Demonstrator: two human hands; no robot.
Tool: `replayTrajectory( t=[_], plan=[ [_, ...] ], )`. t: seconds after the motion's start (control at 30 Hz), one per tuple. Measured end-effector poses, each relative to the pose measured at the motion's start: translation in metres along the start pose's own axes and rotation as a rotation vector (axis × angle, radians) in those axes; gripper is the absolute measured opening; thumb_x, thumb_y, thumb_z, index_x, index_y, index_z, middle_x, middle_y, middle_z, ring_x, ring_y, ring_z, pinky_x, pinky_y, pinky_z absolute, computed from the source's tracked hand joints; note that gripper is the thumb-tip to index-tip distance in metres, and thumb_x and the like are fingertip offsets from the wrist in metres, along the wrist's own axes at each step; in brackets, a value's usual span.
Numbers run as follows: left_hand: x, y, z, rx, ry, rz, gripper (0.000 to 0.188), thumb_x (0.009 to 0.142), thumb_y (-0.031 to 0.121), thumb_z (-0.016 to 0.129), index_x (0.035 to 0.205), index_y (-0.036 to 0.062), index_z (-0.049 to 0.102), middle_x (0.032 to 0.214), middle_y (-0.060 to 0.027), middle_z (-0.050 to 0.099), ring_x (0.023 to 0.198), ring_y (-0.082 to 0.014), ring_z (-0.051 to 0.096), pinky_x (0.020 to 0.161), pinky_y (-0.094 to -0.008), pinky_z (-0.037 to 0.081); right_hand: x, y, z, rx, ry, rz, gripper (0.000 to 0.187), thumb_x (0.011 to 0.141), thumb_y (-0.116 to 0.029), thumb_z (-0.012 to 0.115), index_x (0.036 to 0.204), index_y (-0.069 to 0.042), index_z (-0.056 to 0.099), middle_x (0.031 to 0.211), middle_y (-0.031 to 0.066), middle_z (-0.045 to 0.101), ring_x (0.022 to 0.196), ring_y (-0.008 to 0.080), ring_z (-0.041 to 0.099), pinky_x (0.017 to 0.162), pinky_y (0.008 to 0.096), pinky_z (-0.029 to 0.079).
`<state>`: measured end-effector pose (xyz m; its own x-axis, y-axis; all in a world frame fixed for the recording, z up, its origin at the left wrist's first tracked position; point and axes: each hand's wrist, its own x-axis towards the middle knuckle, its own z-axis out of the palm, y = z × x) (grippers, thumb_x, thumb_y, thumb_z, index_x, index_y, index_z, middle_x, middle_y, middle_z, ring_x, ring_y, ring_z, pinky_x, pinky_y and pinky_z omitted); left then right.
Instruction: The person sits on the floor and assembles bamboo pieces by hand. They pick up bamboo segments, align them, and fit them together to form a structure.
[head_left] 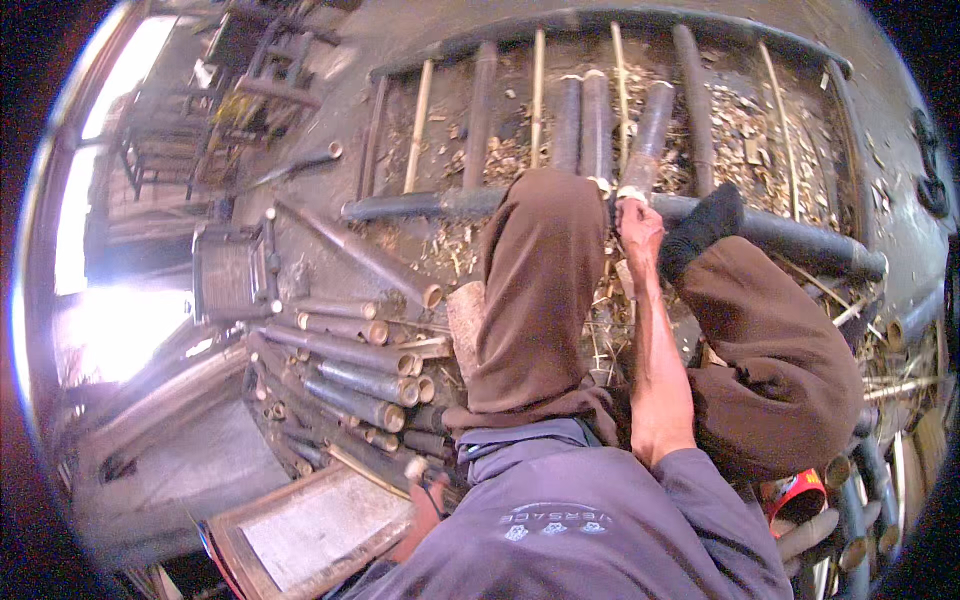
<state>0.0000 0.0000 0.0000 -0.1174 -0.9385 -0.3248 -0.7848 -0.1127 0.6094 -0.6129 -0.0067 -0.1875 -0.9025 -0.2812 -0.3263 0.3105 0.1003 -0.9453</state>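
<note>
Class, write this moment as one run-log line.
Right hand: holding near end of grey-brown cylindrical bamboo tube | Left hand: low at left, partly hidden, grip unclear | Left of tube: two similar bamboo tubes

1 fisheye view is taken from the head, aimed steeply down; the shirt (580, 500) is seen close at 5 o'clock, the right hand (639, 228) farther off at 2 o'clock.
</note>
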Motion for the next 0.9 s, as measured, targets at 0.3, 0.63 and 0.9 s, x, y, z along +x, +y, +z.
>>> replayTrajectory(
  t=[0.3,0.63,0.9],
  plan=[
    [0.181,0.181,-0.080,-0.148,0.775,0.347,0.079,0.080,0.034,0.075,0.137,-0.0035,0.036,0.132,-0.0172,0.047,0.125,-0.0267,0.043,0.108,-0.0387,0.033,0.019,0.021,0.018,-0.145,-0.173,-0.226,0.043,0.095,-0.036,0.054,0.092,0.006,0.067,0.074,0.0130,0.065,0.068,0.0193,0.057,0.070,0.0362,0.048],
    [0.342,0.318,-0.022,-1.145,0.214,0.352,0.073,0.078,0.040,0.077,0.132,0.0068,0.042,0.125,-0.0075,0.051,0.113,-0.0232,0.051,0.096,-0.0465,0.046,-0.033,-0.054,0.040,-0.210,-0.165,-0.308,0.033,0.094,-0.033,0.059,0.097,-0.002,0.068,0.073,0.0035,0.061,0.067,0.0098,0.054,0.063,0.0280,0.045],
    [0.390,0.395,0.147,-0.954,-0.268,0.154,0.076,0.082,0.051,0.072,0.129,-0.0018,0.046,0.121,-0.0105,0.055,0.106,-0.0222,0.055,0.093,-0.0403,0.047,-0.086,-0.124,0.071,-0.577,-0.406,-0.629,0.069,0.082,-0.050,0.066,0.134,-0.007,0.049,0.123,0.0235,0.057,0.114,0.0405,0.055,0.098,0.0448,0.044]
  ],
)
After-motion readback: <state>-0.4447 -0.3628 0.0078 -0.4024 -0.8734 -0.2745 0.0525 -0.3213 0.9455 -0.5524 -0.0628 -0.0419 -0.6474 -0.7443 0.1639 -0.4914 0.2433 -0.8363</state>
